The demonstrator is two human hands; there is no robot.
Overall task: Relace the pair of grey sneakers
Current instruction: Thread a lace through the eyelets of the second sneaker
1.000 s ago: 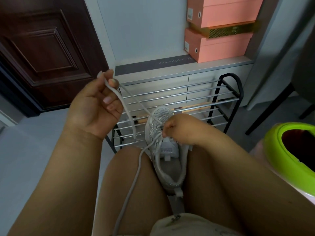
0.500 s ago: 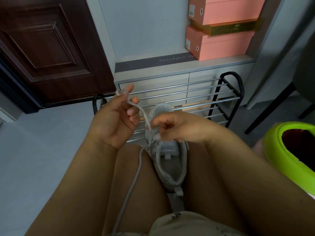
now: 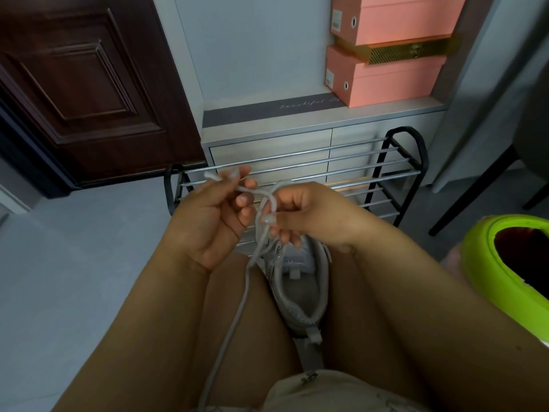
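1. A grey sparkly mesh sneaker (image 3: 298, 281) is wedged between bare thighs, at 6 o'clock.
2. Its flat grey fabric lace (image 3: 234, 319) is pinched by the curled left hand (image 3: 214, 215) and right hand (image 3: 306, 212).
3. A black-framed chrome-bar shoe rack (image 3: 395, 171) is stood on smooth grey floor.
4. At 1 o'clock, salmon cardboard boxes (image 3: 386, 75) are stacked; a grey mat (image 3: 267, 110) reads "Beautiful".

One grey sneaker (image 3: 300, 281) and one shoelace (image 3: 237, 310) are showing. Two pink shoeboxes (image 3: 395, 75) are sitting stacked (a gold box (image 3: 407, 50) between them), and one shoe rack (image 3: 386, 173) is standing.

Grey sneaker (image 3: 300, 281) wedged between thighs (toe away), pale lace (image 3: 234, 316) trailing down.
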